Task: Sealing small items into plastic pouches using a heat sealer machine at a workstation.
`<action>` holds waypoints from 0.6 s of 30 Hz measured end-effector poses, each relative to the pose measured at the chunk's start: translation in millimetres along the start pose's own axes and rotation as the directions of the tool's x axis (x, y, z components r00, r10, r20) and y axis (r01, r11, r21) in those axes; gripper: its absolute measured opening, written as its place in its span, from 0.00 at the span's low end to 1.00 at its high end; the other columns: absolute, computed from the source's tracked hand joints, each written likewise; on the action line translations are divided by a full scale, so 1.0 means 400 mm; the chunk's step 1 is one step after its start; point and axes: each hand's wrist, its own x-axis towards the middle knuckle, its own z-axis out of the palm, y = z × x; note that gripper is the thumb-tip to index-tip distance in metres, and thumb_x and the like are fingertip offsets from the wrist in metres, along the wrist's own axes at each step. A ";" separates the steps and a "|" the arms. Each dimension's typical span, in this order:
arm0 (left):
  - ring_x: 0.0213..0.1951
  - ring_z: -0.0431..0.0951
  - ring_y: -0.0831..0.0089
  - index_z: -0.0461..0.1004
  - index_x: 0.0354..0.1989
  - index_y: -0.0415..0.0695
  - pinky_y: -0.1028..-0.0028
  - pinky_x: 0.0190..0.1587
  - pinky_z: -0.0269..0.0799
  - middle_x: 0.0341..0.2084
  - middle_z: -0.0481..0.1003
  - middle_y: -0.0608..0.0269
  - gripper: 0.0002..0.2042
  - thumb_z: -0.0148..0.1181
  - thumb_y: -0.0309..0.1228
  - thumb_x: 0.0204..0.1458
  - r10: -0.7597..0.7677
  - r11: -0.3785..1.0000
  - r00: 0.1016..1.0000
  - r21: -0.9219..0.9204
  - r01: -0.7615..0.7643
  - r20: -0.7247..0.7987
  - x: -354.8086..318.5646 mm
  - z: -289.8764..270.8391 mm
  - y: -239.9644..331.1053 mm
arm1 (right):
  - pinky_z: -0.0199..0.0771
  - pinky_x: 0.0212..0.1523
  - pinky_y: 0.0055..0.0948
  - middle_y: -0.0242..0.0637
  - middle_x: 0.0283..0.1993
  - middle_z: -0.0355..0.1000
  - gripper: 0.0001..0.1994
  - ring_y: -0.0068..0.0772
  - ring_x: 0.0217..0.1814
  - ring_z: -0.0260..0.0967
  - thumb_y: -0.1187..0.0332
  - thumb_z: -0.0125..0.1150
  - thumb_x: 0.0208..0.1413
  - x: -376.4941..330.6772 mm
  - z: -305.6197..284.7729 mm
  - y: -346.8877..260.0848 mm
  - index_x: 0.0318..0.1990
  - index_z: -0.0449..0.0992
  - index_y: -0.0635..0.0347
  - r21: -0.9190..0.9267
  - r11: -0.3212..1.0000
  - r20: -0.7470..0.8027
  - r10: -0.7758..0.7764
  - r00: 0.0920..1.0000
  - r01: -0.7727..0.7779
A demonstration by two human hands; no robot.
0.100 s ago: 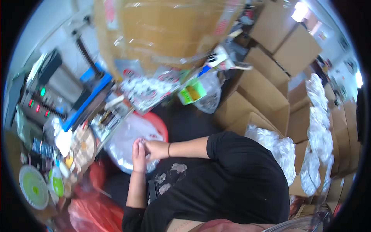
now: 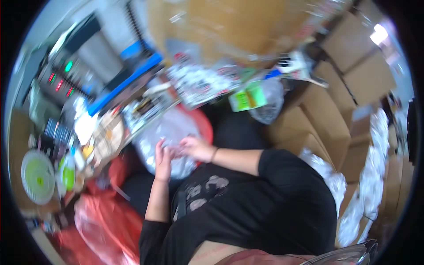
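Observation:
A round red basin [image 2: 206, 128], lined with a whitish plastic bag [image 2: 170, 123], sits in front of my body. My left hand [image 2: 163, 161] is over the near part of the bag, fingers pointing up and drawn together. Close to its right, my right hand [image 2: 197, 149] reaches in from the right with its fingertips pinched toward the left hand. Something small may be between the two hands, but blur hides what it is.
A machine with a blue edge [image 2: 126, 84] and lit displays stands at upper left. Beside the basin, a cluttered bench holds small tools [image 2: 150, 108]. A green box [image 2: 248, 97] lies beyond. Open cartons [image 2: 329, 119] crowd the right; a red plastic bag [image 2: 108, 225] lies lower left.
My hands, pressed together before, have come a little apart, the right one shifting rightward. The whole view has swung, so surroundings appear farther right, with much of the upper part higher.

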 end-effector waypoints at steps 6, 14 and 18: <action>0.52 0.72 0.48 0.62 0.62 0.45 0.57 0.53 0.71 0.50 0.70 0.43 0.27 0.60 0.26 0.52 0.223 0.058 0.970 0.991 -0.116 0.101 -0.013 -0.292 -0.107 | 0.63 0.34 0.22 0.28 0.37 0.62 0.16 0.22 0.34 0.62 0.78 0.53 0.57 -0.054 -0.050 -0.148 0.52 0.63 0.55 0.235 0.957 0.190 0.129 0.973 -0.173; 0.53 0.70 0.44 0.63 0.64 0.52 0.54 0.55 0.69 0.55 0.66 0.46 0.30 0.59 0.28 0.49 0.524 0.094 0.846 0.982 -0.167 0.094 0.150 -0.381 -0.037 | 0.66 0.43 0.31 0.34 0.36 0.64 0.14 0.32 0.42 0.65 0.79 0.57 0.49 -0.007 -0.174 -0.298 0.45 0.73 0.58 -0.642 0.634 0.499 -0.082 0.863 0.432; 0.58 0.66 0.42 0.61 0.66 0.53 0.53 0.59 0.65 0.60 0.64 0.47 0.32 0.57 0.27 0.48 0.449 -0.065 0.881 0.978 0.200 -0.150 0.181 -0.472 0.017 | 0.68 0.48 0.38 0.41 0.42 0.70 0.12 0.45 0.50 0.68 0.80 0.53 0.50 0.143 -0.257 -0.177 0.39 0.79 0.58 -0.991 -0.091 0.098 0.023 0.995 0.100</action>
